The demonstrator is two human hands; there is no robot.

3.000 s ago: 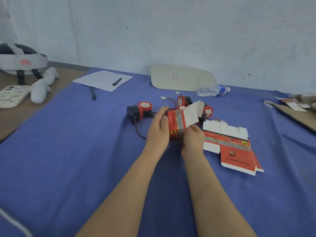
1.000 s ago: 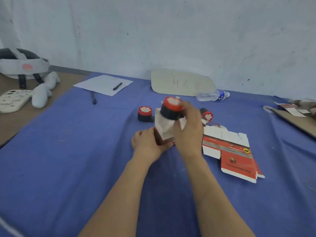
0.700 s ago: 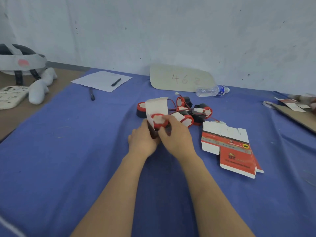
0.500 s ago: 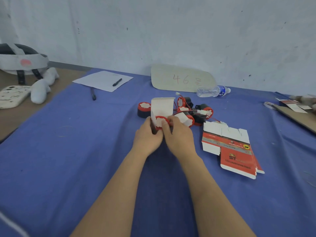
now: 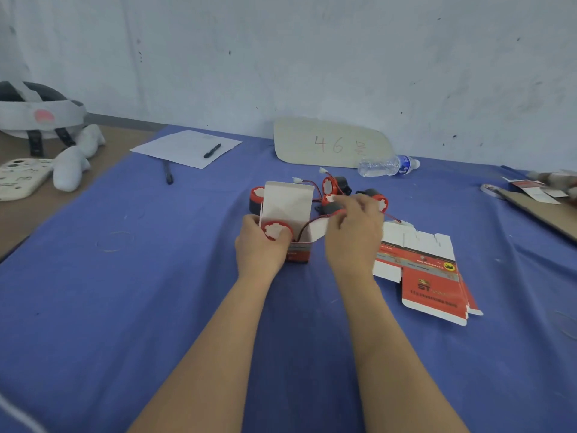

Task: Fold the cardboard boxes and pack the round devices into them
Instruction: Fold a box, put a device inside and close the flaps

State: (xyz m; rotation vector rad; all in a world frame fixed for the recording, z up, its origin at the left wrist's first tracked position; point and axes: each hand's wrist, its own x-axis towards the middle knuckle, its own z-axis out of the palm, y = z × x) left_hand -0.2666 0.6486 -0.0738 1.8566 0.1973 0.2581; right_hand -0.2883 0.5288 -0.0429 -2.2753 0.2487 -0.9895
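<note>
A small red and white cardboard box stands upright on the blue cloth, its white lid flap raised. A round red-capped device sits in its open top. My left hand grips the box and presses on the device. My right hand pinches the device's red wire just right of the box. Several more round devices with wires lie behind the box. Flat unfolded boxes lie to the right.
A paper sheet with a pen, a second pen, a cardboard sign and a water bottle lie at the back. A headset and white controllers sit far left. A board lies far right.
The device went from my right hand into the box's open top. My right hand has since left the device and now pinches its wire to the right.
</note>
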